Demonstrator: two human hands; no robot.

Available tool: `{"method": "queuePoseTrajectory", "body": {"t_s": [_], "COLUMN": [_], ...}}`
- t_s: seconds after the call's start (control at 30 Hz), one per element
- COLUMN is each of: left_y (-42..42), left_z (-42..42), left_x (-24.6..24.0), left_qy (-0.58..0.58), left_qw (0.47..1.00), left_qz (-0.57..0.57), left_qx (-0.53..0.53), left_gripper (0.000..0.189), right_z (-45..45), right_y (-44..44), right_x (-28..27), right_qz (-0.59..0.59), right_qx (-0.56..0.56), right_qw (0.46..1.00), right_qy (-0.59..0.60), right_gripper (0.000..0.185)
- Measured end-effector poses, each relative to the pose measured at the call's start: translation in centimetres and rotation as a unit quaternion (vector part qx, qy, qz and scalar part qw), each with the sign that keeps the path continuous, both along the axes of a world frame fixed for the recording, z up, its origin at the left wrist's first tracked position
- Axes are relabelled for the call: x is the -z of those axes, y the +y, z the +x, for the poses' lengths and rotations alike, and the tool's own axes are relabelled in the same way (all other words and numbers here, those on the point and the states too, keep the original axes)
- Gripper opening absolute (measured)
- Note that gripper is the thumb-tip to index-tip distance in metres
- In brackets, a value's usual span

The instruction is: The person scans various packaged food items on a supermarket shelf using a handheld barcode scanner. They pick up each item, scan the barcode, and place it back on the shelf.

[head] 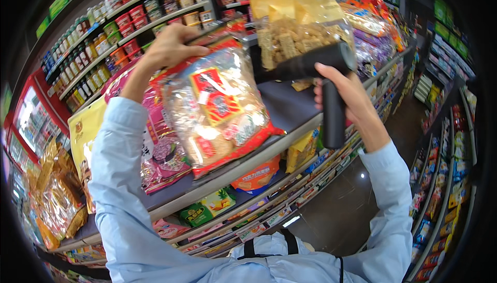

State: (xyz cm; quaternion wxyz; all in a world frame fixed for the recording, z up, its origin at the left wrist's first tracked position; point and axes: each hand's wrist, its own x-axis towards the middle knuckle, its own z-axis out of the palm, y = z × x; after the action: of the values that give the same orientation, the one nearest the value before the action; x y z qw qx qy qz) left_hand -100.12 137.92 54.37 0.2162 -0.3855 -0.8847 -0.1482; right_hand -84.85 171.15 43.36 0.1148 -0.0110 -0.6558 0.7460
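Note:
My left hand (171,46) grips the top edge of a clear plastic snack bag (248,85) with red borders and a red and yellow label. The bag leans at a tilt over the front edge of the dark shelf top (289,100). In my right hand (349,96) is a black pistol-shaped handheld device (334,123), perhaps a cordless vacuum or blower. Its barrel points left over the shelf, and its far end is partly hidden. Just behind the barrel stands a bag of wrapped snacks (295,7) with a tan top. Pink packets (167,147) lie left of the red-bordered bag.
Yellow (85,127) and gold (58,197) bags stand at left. Purple and orange packs (369,30) are piled at right. Lower shelves hold an orange packet (258,174). Behind are shelves of jars and tubs (136,15) and a red-framed cooler (39,108). Another rack (446,189) lines the aisle.

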Motion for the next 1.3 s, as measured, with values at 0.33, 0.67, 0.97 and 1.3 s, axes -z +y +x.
{"method": "queuePoseTrajectory", "body": {"t_s": [0.33, 0.67, 0.97, 1.3], "left_y": [2.3, 2.5, 7.9, 25.7], "left_z": [4.9, 14.4, 15.4, 1.5], "left_x": [4.3, 7.4, 6.3, 7.3], "left_qy": [0.332, 0.139, 0.082, -0.168], "left_qw": [0.941, 0.95, 0.974, 0.954], "left_qz": [-0.055, -0.278, -0.213, 0.244], "left_qx": [0.028, 0.026, -0.002, -0.041], "left_gripper": [0.075, 0.07, 0.068, 0.141], "right_z": [10.2, 12.0, 12.5, 17.5], "right_y": [2.7, 5.5, 12.4, 21.0], "right_x": [2.7, 4.0, 4.7, 6.0], "right_qz": [-0.018, -0.005, -0.046, -0.066], "right_qx": [0.093, 0.101, 0.024, 0.138], "right_qw": [0.995, 0.993, 0.993, 0.98], "right_qy": [0.033, 0.067, 0.104, 0.129], "right_gripper": [0.031, 0.03, 0.037, 0.045]}}
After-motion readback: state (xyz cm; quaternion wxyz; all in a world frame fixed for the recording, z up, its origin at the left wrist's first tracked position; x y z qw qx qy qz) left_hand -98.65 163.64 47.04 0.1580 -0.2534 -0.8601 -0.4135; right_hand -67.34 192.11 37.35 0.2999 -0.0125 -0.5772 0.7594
